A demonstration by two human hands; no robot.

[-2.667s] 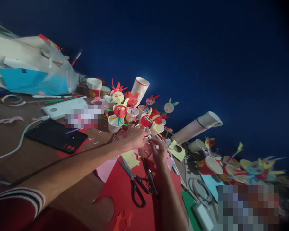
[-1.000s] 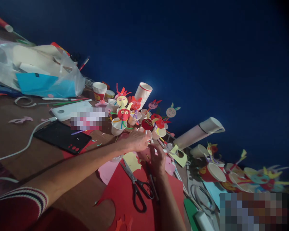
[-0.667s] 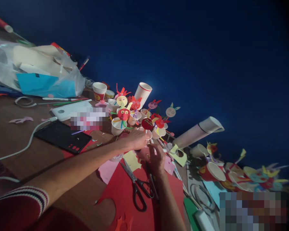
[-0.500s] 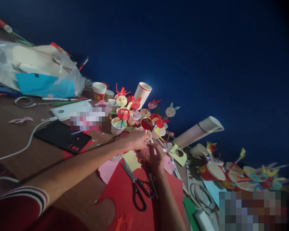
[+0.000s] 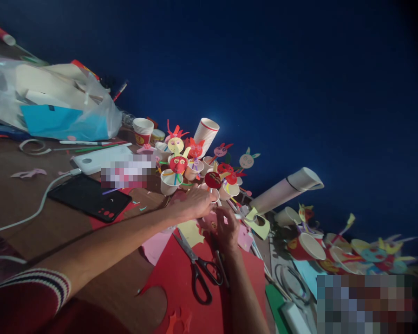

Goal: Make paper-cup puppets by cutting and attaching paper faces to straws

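Note:
My left hand [image 5: 197, 203] is closed round a small white paper cup [image 5: 215, 195], covering most of it. A dark red paper face [image 5: 213, 180] stands above this cup's rim. Just below and to the right, my right hand [image 5: 228, 227] has its fingers bent into a pinch near the cup. What it pinches, if anything, is hidden. Black-handled scissors [image 5: 197, 266] lie partly spread on a red paper sheet [image 5: 245, 278], left of my right forearm. Yellow paper [image 5: 191, 232] and pink paper [image 5: 156, 243] scraps lie beside them.
Several cups with paper faces, one red-faced [image 5: 179, 164], crowd behind my hands. A tall cup stack [image 5: 207, 134] stands behind; another stack [image 5: 289, 188] lies tilted at right. A black phone [image 5: 90, 198], cable [image 5: 38, 211] and plastic bag [image 5: 101, 104] are at left.
Both hands stay almost in place at the cup. The dark red face looks slightly shifted, and my right fingers have moved a little. The view has shifted slightly.

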